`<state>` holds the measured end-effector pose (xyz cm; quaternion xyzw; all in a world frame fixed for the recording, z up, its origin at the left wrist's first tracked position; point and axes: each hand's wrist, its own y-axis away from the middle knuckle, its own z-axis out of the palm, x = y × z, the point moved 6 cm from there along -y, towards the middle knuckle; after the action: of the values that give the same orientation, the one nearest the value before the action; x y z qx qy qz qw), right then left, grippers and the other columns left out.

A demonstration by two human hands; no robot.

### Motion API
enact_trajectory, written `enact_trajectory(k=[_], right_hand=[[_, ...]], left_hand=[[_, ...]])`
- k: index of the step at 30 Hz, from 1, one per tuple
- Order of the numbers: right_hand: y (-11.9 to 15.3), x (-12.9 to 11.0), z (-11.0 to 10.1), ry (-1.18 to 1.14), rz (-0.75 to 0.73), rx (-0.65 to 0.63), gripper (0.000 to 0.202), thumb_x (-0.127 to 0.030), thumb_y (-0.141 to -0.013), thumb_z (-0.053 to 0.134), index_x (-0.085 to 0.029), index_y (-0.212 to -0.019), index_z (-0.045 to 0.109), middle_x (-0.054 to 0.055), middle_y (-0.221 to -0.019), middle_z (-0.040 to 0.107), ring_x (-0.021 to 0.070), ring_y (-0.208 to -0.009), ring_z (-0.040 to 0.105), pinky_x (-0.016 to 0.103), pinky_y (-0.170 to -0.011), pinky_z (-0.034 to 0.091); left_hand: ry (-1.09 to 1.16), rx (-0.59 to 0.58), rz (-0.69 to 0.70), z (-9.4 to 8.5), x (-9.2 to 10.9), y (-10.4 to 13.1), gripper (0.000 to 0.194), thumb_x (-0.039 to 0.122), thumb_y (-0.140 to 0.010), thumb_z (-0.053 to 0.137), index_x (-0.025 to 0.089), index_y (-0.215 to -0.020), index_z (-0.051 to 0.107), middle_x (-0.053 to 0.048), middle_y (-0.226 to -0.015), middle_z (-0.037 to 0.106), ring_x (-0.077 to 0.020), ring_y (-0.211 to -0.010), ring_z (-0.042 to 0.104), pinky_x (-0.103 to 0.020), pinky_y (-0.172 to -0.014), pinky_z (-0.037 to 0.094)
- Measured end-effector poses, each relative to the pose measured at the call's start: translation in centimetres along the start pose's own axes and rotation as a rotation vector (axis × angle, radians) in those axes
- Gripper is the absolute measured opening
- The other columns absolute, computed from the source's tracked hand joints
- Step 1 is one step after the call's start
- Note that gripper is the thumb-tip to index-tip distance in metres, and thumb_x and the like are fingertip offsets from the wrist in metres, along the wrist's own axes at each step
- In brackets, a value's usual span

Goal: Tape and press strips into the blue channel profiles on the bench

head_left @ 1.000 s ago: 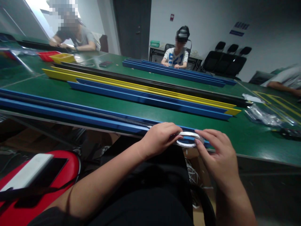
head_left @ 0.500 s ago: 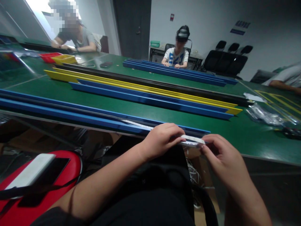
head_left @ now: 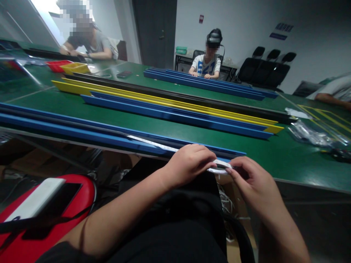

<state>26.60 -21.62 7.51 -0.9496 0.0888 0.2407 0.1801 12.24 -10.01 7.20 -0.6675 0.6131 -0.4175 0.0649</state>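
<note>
A narrow blue channel [head_left: 109,136] with a dark inside runs along the near table edge. On it lies a pale strip of white tape [head_left: 153,141], leading under my left hand [head_left: 192,159]. My left hand is closed, its fingertips pinching the white tape at the right end of the channel. Between my hands shows a thin, ring-like roll of white tape [head_left: 217,170], with faint marks on its rim. My right hand [head_left: 251,177] grips the right side of this roll between thumb and fingers. My fingers hide part of the roll.
On the green table [head_left: 296,157] lie another blue channel [head_left: 175,116], a yellow channel [head_left: 192,106] and a black one [head_left: 153,87]. Clear plastic bags [head_left: 308,135] are at right. Two people sit across. A red stool [head_left: 79,197] holds a phone [head_left: 61,199].
The tape strip now reaches farther left along the blue channel. My right hand has shifted slightly left, closer to my left hand, and the roll has tilted to show more of its ring.
</note>
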Motion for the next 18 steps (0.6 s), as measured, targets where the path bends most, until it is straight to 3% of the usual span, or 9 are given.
enact_trajectory(k=[6,12,18], right_hand=[[-0.1,0.3,1.3,-0.058,0.021,-0.051,0.015,-0.035,-0.092,0.058,-0.024,-0.100,0.062,0.003,-0.095,0.065,0.0163,-0.079,0.058,0.029,-0.067,0.045],[-0.3,-1.6,1.6,0.017,-0.093,0.025,0.018,-0.031,-0.092,0.059,-0.027,-0.109,0.064,0.001,-0.104,0.067,0.0162,-0.095,0.060,0.029,-0.081,0.047],[0.2,-1.6,1.8,0.162,-0.127,0.022,0.024,-0.034,-0.091,0.061,-0.030,-0.115,0.064,0.001,-0.106,0.068,0.0177,-0.094,0.063,0.031,-0.079,0.048]], left_hand=[[-0.006,-0.009,0.009,-0.3,-0.6,0.4,0.022,0.035,-0.097,0.052,0.017,-0.098,0.065,-0.006,-0.092,0.070,-0.0159,-0.088,0.062,-0.029,-0.080,0.047],[-0.021,0.000,0.028,0.1,-0.7,0.6,0.023,0.035,-0.098,0.052,0.017,-0.098,0.065,-0.005,-0.091,0.070,-0.0156,-0.088,0.062,-0.029,-0.081,0.046],[-0.097,-0.058,0.063,-0.8,-0.3,0.6,0.024,0.031,-0.099,0.048,0.017,-0.094,0.066,-0.005,-0.089,0.070,-0.0156,-0.086,0.062,-0.030,-0.079,0.045]])
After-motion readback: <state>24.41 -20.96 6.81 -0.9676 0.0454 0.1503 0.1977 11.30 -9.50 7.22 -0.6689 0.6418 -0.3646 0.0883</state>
